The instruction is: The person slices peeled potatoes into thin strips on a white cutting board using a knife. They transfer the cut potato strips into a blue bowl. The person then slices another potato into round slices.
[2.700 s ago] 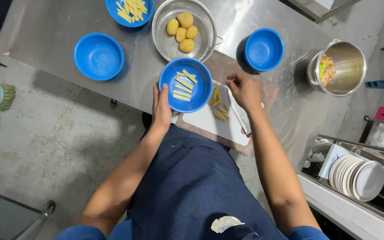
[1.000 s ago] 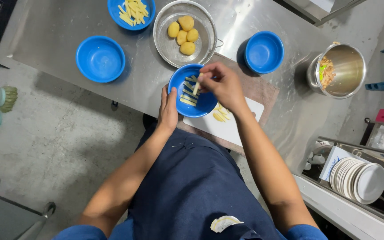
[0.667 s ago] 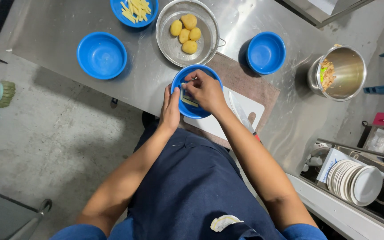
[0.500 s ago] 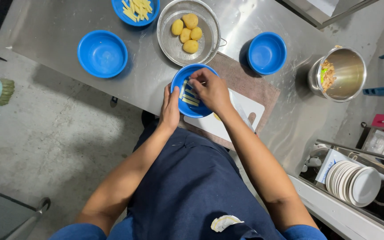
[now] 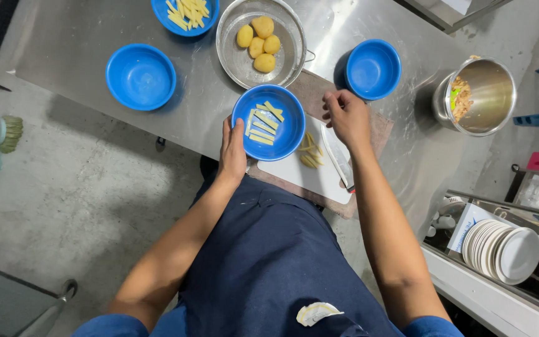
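Observation:
My left hand [image 5: 233, 148] grips the near rim of a blue bowl [image 5: 287, 138] that holds several pale potato sticks [image 5: 263, 122]. The bowl rests at the left end of a white cutting board [image 5: 310, 176]. My right hand [image 5: 346, 115] hovers over the board to the right of the bowl, fingers loosely curled, and I see nothing in it. A few more potato sticks [image 5: 309, 150] lie on the board, and a knife [image 5: 335, 156] lies beside them under my right wrist.
On the steel table [image 5: 82, 37] stand a metal colander of peeled potatoes [image 5: 260, 36], two empty blue bowls [image 5: 140, 76] [image 5: 372, 68], a blue bowl of potato sticks [image 5: 185, 12] and a steel pot with scraps [image 5: 478, 93]. Stacked white plates [image 5: 500, 249] sit low at right.
My right hand carried potato sticks from the board into the bowl, then drew back out to the right over the board. My left hand kept hold of the bowl.

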